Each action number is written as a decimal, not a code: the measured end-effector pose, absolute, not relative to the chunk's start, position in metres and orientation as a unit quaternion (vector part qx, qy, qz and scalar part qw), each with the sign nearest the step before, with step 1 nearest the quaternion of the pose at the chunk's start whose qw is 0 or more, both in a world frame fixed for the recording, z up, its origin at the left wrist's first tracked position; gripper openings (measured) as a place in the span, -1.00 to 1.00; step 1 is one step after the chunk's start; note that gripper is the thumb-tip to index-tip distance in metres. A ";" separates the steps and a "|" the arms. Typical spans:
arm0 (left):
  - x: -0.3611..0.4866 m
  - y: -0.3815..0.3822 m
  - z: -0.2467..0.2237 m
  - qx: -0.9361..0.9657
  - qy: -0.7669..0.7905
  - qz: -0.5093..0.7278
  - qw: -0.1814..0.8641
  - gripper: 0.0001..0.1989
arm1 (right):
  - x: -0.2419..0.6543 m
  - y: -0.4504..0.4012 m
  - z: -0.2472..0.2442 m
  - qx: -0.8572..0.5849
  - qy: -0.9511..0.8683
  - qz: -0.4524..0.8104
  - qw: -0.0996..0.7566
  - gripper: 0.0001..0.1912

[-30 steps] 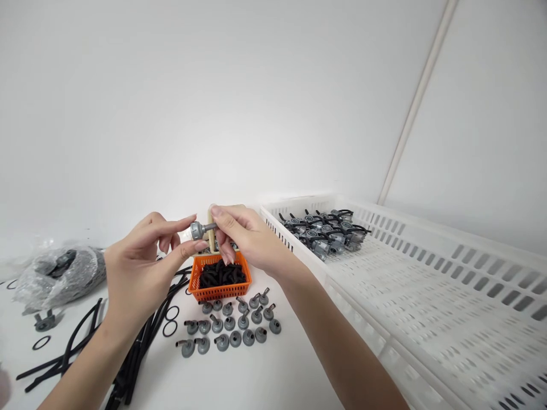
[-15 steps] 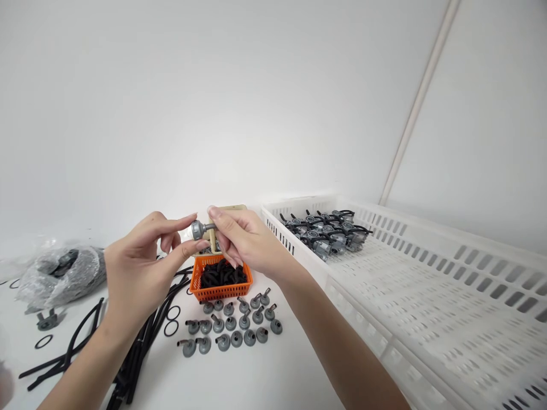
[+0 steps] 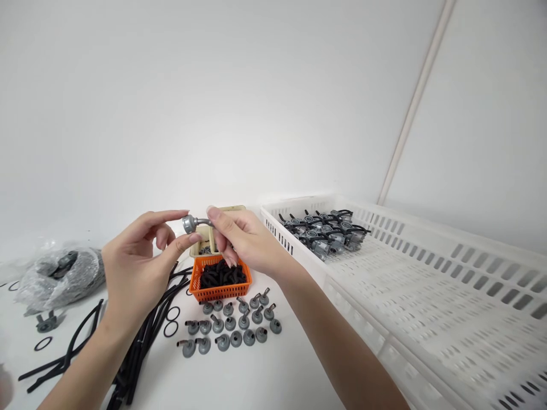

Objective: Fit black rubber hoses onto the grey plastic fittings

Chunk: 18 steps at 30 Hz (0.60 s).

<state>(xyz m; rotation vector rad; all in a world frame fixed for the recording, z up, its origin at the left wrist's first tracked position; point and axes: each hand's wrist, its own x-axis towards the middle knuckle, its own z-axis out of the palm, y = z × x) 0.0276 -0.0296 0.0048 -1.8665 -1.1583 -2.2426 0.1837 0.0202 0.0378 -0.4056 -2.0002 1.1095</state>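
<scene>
Both hands hold one small grey fitting point(image 3: 188, 224) up over the table, its round cap to the left and its thin stem to the right. My left hand point(image 3: 143, 250) has its thumb and index finger around the cap, the other fingers curled in. The stem's far end disappears in the pinch of my right hand point(image 3: 239, 236). Behind and below stands an orange basket point(image 3: 221, 293) of short black tubes. Nearer to me, similar grey fittings with bent stems point(image 3: 231, 323) lie in rows on the white table point(image 3: 256, 381).
A large white slotted crate point(image 3: 405, 307) at right holds several clear-and-grey assemblies with black tubes point(image 3: 325, 232). Behind the orange basket is a cream tray point(image 3: 233, 208). At left lie a plastic bag of parts point(image 3: 64, 279), long black tubes point(image 3: 145, 336) and black rings point(image 3: 171, 329).
The fitting has shifted slightly left and turned, so more of its stem and the cap's face show. My left fingers have moved a little left with it.
</scene>
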 end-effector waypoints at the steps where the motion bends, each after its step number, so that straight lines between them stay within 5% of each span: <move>1: 0.027 -0.030 0.005 -0.588 -0.371 -0.719 -0.002 -0.76 | 0.185 0.021 0.039 -0.161 -0.790 0.435 0.401 -0.44; 10: 0.026 -0.027 0.006 -0.548 -0.359 -0.752 -0.069 -0.78 | 0.186 0.022 0.039 -0.141 -0.776 0.407 0.460 -0.76; 18: 0.025 -0.022 0.004 -0.532 -0.332 -0.766 -0.145 -0.76 | 0.180 0.023 0.035 -0.096 -0.773 0.297 0.553 -0.83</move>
